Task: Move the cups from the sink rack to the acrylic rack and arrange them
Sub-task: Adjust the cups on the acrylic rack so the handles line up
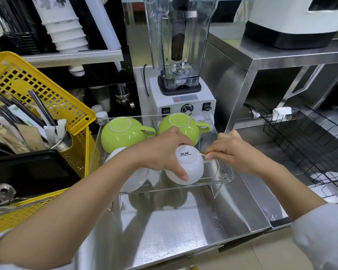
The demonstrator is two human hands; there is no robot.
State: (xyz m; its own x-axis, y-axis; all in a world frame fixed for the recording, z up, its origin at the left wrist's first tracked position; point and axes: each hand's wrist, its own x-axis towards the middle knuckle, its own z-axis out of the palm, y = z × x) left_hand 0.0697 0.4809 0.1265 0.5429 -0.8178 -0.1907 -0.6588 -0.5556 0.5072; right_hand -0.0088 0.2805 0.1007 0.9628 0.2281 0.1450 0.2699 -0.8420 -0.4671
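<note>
A clear acrylic rack [225, 177] stands on the steel counter in front of the blender. Two green cups [118, 138] [179, 124] lie upside down along its back, handles pointing right. At the front left, an upside-down white cup [134, 178] is partly hidden by my left forearm. My left hand [161, 152] grips a second white cup [191, 166], upside down at the front right, its base printed with a logo. My right hand [235, 152] pinches that cup's gold handle at its right side. The black wire sink rack [308, 145] sits on the right.
A yellow plastic basket [47, 98] with utensils and a black tray [25, 170] stands at the left. A white blender [181, 90] is right behind the acrylic rack. A steel shelf [281, 55] with a white machine rises at the back right. Bare steel counter lies in front.
</note>
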